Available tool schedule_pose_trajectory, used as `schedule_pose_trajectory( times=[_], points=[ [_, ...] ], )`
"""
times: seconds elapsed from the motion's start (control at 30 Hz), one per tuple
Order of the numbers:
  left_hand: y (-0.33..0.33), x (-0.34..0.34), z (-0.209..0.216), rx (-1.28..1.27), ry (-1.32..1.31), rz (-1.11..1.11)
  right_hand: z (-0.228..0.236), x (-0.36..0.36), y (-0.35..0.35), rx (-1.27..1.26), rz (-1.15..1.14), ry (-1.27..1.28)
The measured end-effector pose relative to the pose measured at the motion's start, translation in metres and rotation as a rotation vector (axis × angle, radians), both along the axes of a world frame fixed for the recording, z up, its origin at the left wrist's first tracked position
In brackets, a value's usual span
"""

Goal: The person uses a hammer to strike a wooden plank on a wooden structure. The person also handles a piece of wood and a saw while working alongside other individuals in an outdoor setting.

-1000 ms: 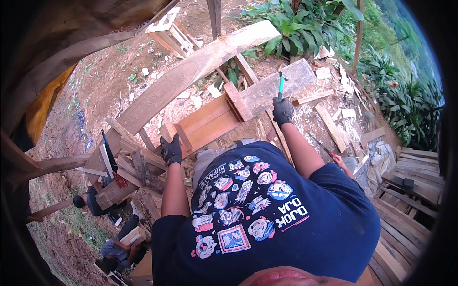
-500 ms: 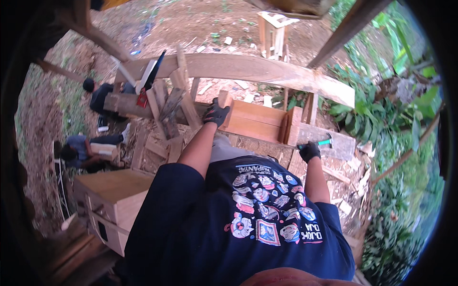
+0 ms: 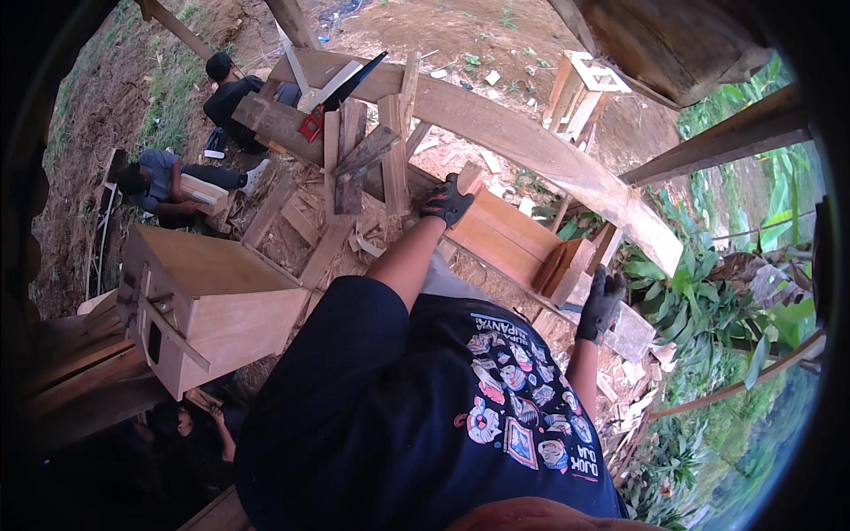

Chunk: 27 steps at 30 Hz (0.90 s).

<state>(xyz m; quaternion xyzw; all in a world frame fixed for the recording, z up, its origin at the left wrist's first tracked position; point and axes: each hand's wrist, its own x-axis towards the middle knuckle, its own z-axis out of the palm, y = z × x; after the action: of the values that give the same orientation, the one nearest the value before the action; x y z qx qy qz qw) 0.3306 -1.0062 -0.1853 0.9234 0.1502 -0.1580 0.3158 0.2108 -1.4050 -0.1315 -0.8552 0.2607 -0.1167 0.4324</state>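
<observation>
A long reddish-brown wooden piece with raised ends [image 3: 509,232] lies across the workbench in front of me. My left hand [image 3: 447,203], in a black glove, grips its left end around the upright end board [image 3: 470,178]. Beyond its right end, my gloved right hand [image 3: 603,305] is raised with the fingers stretched out and nothing in them. The stacked boards at the right end [image 3: 567,265] are close beside that hand. A hammer is not plainly visible now; a small bluish bit shows by the right hand.
A red-handled saw [image 3: 312,122] rests among upright offcuts [image 3: 352,146] on the left. A pale wooden cabinet [image 3: 239,314] stands at my lower left. Co-workers [image 3: 152,188] sit beyond it. A long plank [image 3: 522,133] spans the far side; plants grow at the right.
The right hand has let go of the green-headed hammer and opened its fingers. The left hand keeps its grip on the wooden end. The whole view has turned, bringing another person into sight at lower left.
</observation>
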Motion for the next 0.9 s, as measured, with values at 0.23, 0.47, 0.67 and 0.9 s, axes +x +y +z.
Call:
schedule_pose_trajectory(
  times=[0.23,0.47,0.67,0.9],
  points=[
    [0.006,0.011,0.014,0.01,0.163,-0.006,-0.059,0.02,0.046,-0.234,0.088,0.4],
    [0.025,-0.039,0.025,0.074,0.287,-0.044,-0.037,0.015,0.05,-0.086,0.126,0.32],
    [0.018,-0.073,0.035,0.058,0.043,0.064,-0.068,-0.006,0.029,-0.019,0.124,0.264],
    [0.019,-0.066,0.031,-0.006,0.025,0.05,-0.062,-0.045,0.032,-0.024,0.226,0.386]
  ],
)
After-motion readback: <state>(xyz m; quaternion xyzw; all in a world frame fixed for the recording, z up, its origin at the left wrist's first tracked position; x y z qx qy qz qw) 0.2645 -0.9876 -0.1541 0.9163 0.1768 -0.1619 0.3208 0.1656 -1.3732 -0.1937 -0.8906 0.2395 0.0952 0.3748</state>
